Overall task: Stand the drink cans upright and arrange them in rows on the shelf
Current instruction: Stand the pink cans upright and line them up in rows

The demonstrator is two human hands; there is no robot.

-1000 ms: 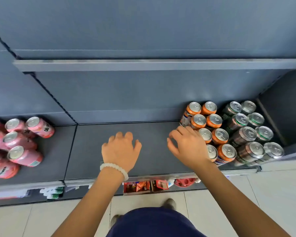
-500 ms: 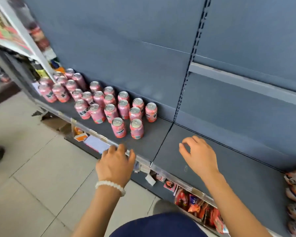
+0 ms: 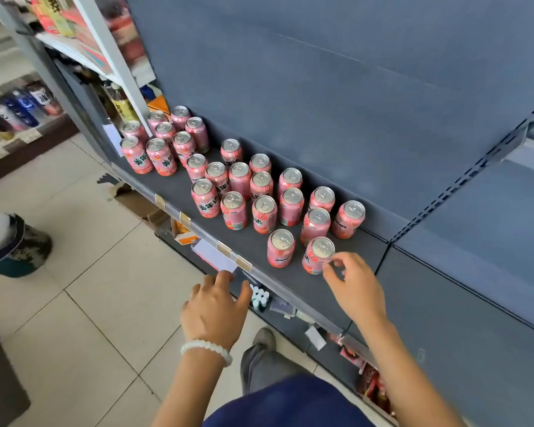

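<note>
Several pink drink cans (image 3: 261, 186) stand upright in loose rows on the grey shelf (image 3: 250, 241), running from back left to front right. The nearest pink can (image 3: 316, 255) stands at the front right of the group, with another pink can (image 3: 280, 248) beside it. My right hand (image 3: 353, 288) reaches to that nearest can, its fingertips at the can's rim and side, fingers spread. My left hand (image 3: 216, 306) hovers below the shelf's front edge, fingers loosely extended, holding nothing. A white bead bracelet sits on its wrist.
The shelf's front rail (image 3: 216, 245) carries price tags. Small goods lie on the lower shelf (image 3: 259, 298). A bin (image 3: 11, 245) stands on the tiled floor at left. A neighbouring rack (image 3: 74, 47) holds other goods. The adjoining grey shelf section (image 3: 475, 303) lies to the right.
The view has swung left from the orange and dark cans to the pink cans. My right hand moved up to the nearest pink can; my left hand stays low by the shelf edge.
</note>
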